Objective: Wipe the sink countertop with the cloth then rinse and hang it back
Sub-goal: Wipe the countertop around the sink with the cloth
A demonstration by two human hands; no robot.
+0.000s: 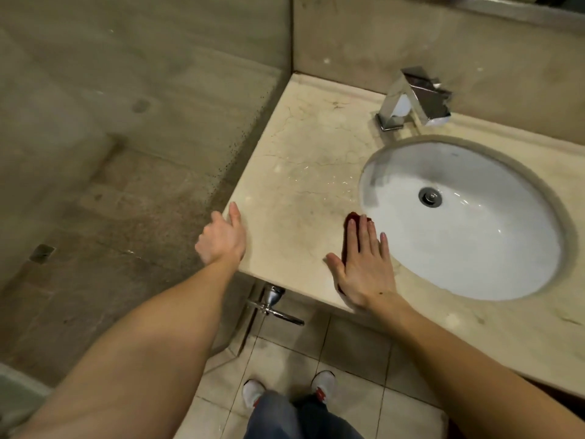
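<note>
Marble countertop (294, 191) beneath flat-fingered right grip (364, 267) on cloth (350, 229), left grip (221, 239) loose at edge

Surface: beige veined marble countertop (294, 147), hairline cracks at rear left | Inset: white oval ceramic basin (474, 248) | Rear: angular chrome faucet (411, 99) standing behind basin | Front: dark red cloth (350, 224) lying flat just left of basin rim, pressed by right hand (364, 267) | Wet: scattered water droplets (319, 177) mid-surface

Dim, warm, yellowish indoor light. Soft glare on the white basin (474, 258) and chrome faucet (414, 99) at 1 o'clock. Wide-angle bending at the edges; slightly soft focus throughout.
</note>
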